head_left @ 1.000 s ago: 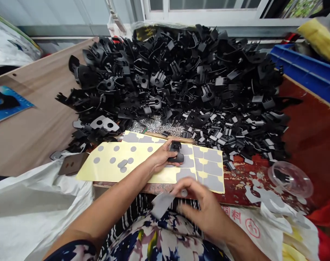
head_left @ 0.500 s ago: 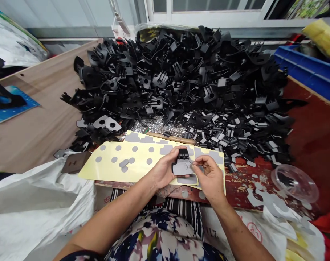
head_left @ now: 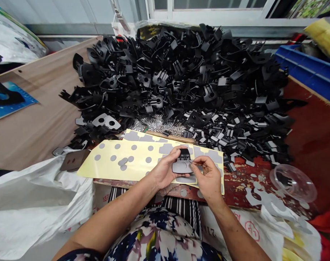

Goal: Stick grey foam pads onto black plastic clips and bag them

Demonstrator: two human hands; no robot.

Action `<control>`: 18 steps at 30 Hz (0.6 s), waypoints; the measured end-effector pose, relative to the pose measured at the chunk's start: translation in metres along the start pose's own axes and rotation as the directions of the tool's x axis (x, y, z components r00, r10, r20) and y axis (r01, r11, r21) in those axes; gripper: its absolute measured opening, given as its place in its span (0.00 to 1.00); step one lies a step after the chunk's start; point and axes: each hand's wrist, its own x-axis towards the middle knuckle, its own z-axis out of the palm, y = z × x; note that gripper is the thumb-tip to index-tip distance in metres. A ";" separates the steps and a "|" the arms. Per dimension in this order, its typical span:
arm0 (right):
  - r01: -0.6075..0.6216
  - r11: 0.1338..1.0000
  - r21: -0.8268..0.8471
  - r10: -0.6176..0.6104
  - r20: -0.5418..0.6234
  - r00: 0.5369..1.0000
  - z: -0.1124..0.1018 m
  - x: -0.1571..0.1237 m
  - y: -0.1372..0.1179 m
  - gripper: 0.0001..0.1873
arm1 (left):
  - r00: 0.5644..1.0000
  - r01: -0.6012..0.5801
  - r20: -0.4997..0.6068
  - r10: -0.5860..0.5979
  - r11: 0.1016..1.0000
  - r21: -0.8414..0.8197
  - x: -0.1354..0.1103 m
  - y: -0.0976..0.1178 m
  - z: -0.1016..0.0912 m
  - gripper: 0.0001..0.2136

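My left hand is closed around a black plastic clip half, its comb-like teeth pointing away from me. A flat grey adhesive pad with a round outline covers the clip's near face. Thumb and forefinger of my right hand pinch at the pad's right edge; the exact bit between the fingertips is small and partly hidden. Beneath both hands lies a yellow backing sheet bearing grey discs and larger grey pads.
A large heap of black clip parts fills the back of the red table. Small metal pieces and short black pieces lie before it. At right stand a clear plastic bowl and a blue crate. White sacking hangs at left.
The clip half has tilted slightly in my left hand, so its padded face looks flatter. My right fingers stay at the pad's edge. The whole view has shifted a little.
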 end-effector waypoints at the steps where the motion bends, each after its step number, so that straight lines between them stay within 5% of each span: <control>1: 0.025 0.999 -0.038 -0.025 0.008 1.000 0.000 -0.001 0.000 0.06 | 1.000 -0.006 0.000 0.006 1.000 0.015 -0.002 0.000 0.002 0.19; 6: 0.262 0.926 -0.270 -0.260 0.045 0.965 0.005 -0.007 -0.010 0.07 | 0.990 -0.126 -0.049 0.135 0.980 0.156 -0.005 -0.009 0.008 0.25; 12: 0.528 0.633 -0.566 -0.568 0.124 0.814 0.011 -0.016 -0.016 0.18 | 0.840 -0.381 -0.178 0.512 0.791 0.478 0.001 -0.028 -0.001 0.19; 15: 0.431 0.566 -0.702 -0.511 0.111 0.852 0.002 -0.013 -0.015 0.23 | 0.819 -0.382 -0.205 0.535 0.777 0.501 0.000 -0.030 -0.006 0.20; 18: 0.285 0.780 -0.556 -0.259 0.127 0.957 -0.007 -0.006 -0.016 0.18 | 0.878 -0.316 -0.188 0.439 0.829 0.461 -0.003 -0.026 -0.006 0.21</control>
